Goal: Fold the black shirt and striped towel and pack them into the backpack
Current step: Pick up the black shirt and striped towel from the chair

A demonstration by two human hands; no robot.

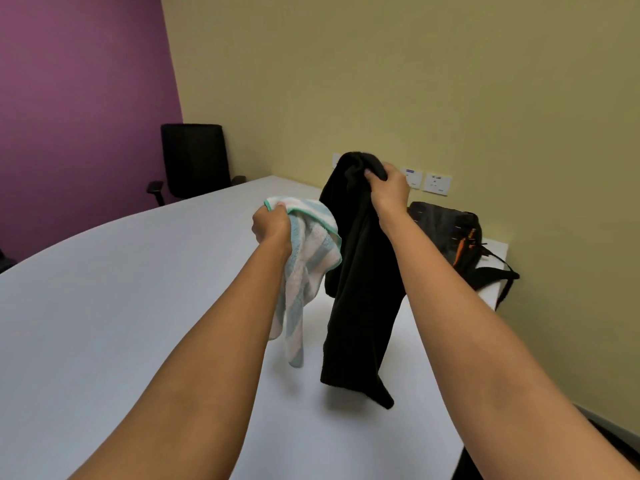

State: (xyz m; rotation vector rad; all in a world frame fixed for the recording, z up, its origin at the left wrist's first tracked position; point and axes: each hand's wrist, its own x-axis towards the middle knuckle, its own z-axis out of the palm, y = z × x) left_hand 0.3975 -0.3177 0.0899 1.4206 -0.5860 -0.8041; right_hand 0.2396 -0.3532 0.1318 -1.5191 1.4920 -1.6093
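My left hand (272, 225) grips the striped towel (306, 271), white and pale blue with a green hem, bunched and hanging down above the white table (121, 323). My right hand (389, 190) grips the black shirt (360, 306) at its top, and the shirt hangs long and unfolded beside the towel. Its lower end hangs just over the tabletop. The black backpack (446, 230) with orange trim lies on the table's far right corner, behind my right forearm, its straps trailing over the edge.
A black office chair (195, 161) stands at the table's far end against the purple wall. Wall sockets (438, 184) sit on the yellow wall behind the backpack. The table's right edge runs close to that wall.
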